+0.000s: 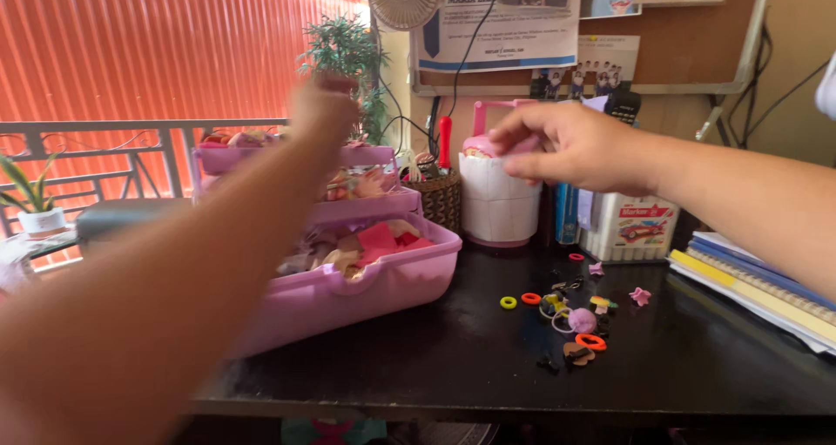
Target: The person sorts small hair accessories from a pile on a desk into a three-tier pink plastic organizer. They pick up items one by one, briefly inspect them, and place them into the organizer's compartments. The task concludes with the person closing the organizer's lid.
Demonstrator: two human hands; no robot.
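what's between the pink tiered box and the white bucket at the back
A dark woven basket sits between the pink tiered box and the white bucket, seen in the head view.

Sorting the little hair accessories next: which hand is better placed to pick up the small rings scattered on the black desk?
Probably the right hand: it hovers above the orange and yellow rings. The left hand reaches away at the pink tiered organiser box.

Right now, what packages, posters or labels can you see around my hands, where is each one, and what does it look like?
Marker box: on the desk under the right hand, white rectangular carton with a red car picture.
Poster: pinned on the board at top, white sheet with blue print.
Group photo: on the board below the poster, small and pale.
White tub: behind the pink organiser, wrapped in plain white paper.
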